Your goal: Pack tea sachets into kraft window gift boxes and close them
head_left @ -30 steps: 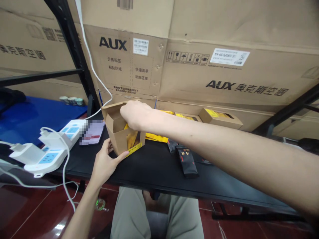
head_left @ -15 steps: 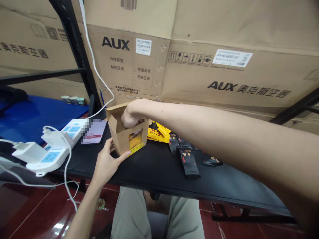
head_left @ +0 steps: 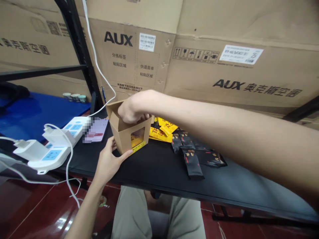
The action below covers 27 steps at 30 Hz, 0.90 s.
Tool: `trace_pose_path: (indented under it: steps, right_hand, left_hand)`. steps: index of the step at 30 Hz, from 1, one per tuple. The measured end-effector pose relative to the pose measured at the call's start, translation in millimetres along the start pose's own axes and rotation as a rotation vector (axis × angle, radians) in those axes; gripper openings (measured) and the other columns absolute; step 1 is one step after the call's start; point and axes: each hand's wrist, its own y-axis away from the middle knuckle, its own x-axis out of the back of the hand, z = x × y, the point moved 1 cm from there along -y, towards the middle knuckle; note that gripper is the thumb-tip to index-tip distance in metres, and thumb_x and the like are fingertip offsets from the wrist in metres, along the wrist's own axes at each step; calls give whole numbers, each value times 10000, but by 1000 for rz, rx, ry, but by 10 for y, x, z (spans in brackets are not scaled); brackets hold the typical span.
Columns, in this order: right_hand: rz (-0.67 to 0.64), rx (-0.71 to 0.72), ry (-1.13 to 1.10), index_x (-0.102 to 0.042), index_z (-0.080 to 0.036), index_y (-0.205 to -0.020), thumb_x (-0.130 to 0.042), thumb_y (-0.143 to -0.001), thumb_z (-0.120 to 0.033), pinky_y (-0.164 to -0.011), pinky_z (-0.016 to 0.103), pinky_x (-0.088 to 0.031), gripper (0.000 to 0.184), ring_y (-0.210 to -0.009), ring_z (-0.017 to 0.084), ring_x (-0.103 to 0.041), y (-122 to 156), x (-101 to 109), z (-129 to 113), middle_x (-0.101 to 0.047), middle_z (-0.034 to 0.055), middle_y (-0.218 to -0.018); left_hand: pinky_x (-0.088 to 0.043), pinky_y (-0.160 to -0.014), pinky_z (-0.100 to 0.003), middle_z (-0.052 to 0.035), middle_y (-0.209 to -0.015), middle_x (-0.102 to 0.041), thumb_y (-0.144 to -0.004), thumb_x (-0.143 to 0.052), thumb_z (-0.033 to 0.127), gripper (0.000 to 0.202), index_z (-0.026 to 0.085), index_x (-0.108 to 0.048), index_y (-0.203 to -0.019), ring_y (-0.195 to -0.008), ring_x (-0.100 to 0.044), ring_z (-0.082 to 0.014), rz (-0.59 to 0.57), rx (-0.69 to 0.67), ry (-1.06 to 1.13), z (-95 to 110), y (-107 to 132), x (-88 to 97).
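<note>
Grip on the left, what's it doing?

— Left grip point(head_left: 108, 162) is clenched round the lower corner of a kraft box point(head_left: 129, 137), thumb lying across the front, fingers behind.

— And the right grip point(head_left: 132, 111)?

— Curled over the box's open top, fingers down inside the mouth. Whether they're pinching anything, I can't tell; the box wall hides them.

— Where's the box sitting?

— On a black bench point(head_left: 154, 172), roughly upright, flaps raised, a window in its front showing yellow inside.

— What's around it?

— Just behind and to the right, yellow packets point(head_left: 161, 134), then black sachets point(head_left: 191, 162) further right. To the left lies a phone point(head_left: 96, 130), its screen blurred, beside a white power strip point(head_left: 52, 154) with chargers point(head_left: 28, 149) plugged in.

— And behind all that?

— Big AUX cartons point(head_left: 199, 59) stacked against a black metal rack point(head_left: 79, 56).
</note>
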Motion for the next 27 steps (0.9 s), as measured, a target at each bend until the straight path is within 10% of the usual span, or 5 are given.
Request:
trace_pose_path:
  steps: [7, 14, 18, 22, 27]
  right_hand:
    - [162, -21, -16, -736, -106, -850, -538, -982, -254, -845, 324, -560, 280, -855, 182, -742, 729, 237, 534, -719, 28, -818]
    - [-85, -401, 201, -701, -109, -1267, -526, -925, -114, -819, 375, -567, 384, -993, 288, -745, 1022, -707, 1452, -765, 187, -1148]
    - [-49, -355, 205, -626, -98, -1417, -604, -867, -79, -1152, 448, -484, 550, -1435, 349, -550, 1060, -1238, 1758, -635, 219, -1464]
    - [-6, -305, 215, -565, -168, -1516, -589, -828, -2, -1280, 491, -358, 709, -1584, 344, -371, 1033, -1501, 1934, -542, 138, -1604]
    - [90, -255, 244, -628, -120, -1436, -480, -937, -25, -1259, 484, -374, 529, -1467, 322, -513, 1016, -1633, 2011, -661, 188, -1430]
  left_hand:
    - [-555, -1138, -521, -128, -1388, -731, -713, -883, 452, 721, 244, -573, -1330, -1271, -721, -319, -12, 3, -2, -39, 2, 1]
    - [-557, -1136, -531, -139, -1391, -727, -688, -902, 490, 742, 243, -582, -1309, -1265, -721, -332, 1, -9, 8, -71, -18, 1]
    - [-537, -1158, -544, -152, -1407, -713, -685, -907, 487, 748, 231, -587, -1311, -1274, -713, -335, 12, -7, 15, -93, -21, -1]
    - [-520, -1176, -550, -155, -1419, -703, -682, -915, 467, 764, 230, -580, -1327, -1284, -705, -334, 19, -2, 29, -115, -21, -5]
    - [-498, -1199, -555, -160, -1432, -693, -683, -918, 456, 776, 222, -572, -1337, -1304, -691, -334, 20, 5, 44, -134, -32, -9]
